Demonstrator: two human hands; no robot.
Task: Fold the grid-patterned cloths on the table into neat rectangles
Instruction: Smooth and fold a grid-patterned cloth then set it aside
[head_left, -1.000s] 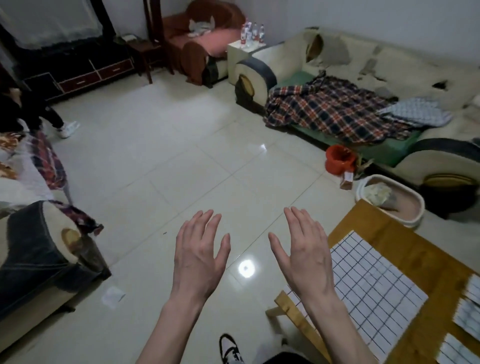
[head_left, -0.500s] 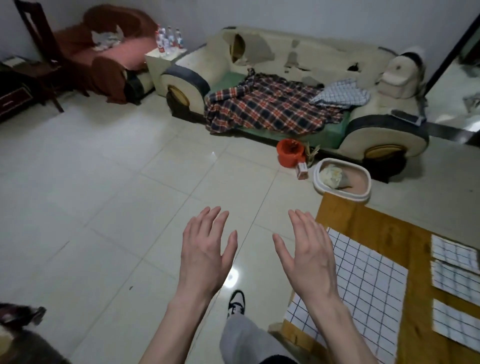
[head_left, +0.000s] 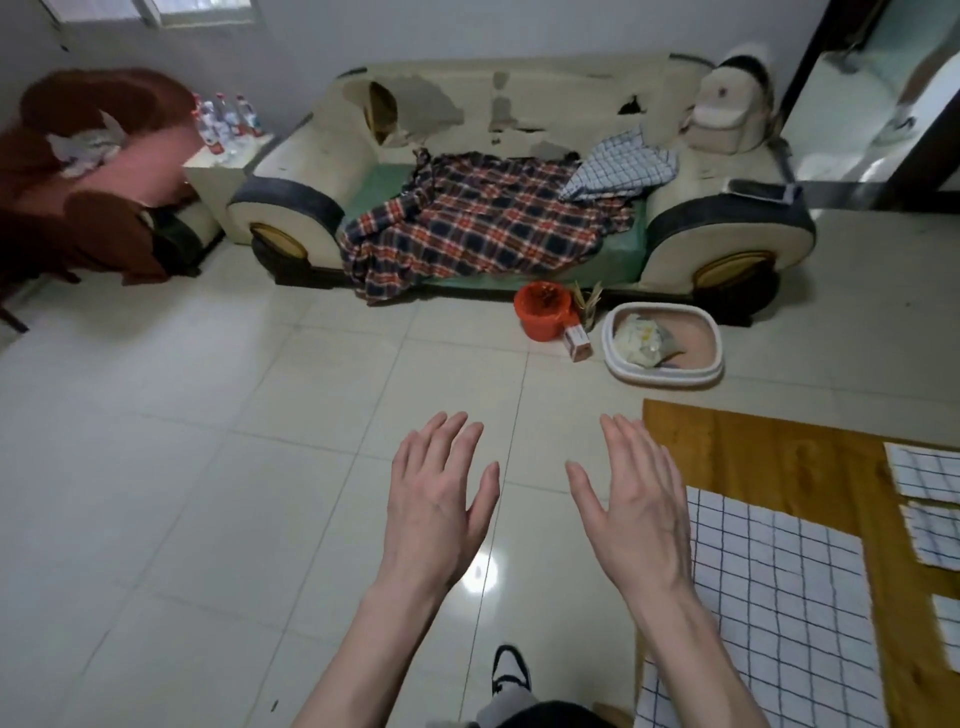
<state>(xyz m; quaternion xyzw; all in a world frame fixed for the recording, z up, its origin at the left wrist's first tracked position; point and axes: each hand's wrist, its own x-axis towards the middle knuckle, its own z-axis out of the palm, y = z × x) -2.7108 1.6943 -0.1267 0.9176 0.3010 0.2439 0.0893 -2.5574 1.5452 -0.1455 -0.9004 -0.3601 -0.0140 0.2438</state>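
A large white cloth with a dark grid (head_left: 779, 608) lies spread flat on the wooden table (head_left: 753, 452) at the lower right. Smaller folded grid cloths (head_left: 924, 473) lie along the table's right side, cut off by the frame edge. My left hand (head_left: 436, 499) hovers over the tiled floor, left of the table, fingers apart and holding nothing. My right hand (head_left: 639, 504) is raised beside the table's left edge, also spread and holding nothing, with its wrist over the large cloth's left border.
A worn cream sofa (head_left: 519, 171) with a plaid blanket (head_left: 478, 228) stands across the room. An orange bucket (head_left: 543, 309) and a white basin (head_left: 662, 343) sit on the floor near the table's far corner. A red armchair (head_left: 88, 182) is at the left.
The view has swung to the right, bringing the sofa to the centre and more of the table into sight. Both hands stay raised and spread in the same pose.
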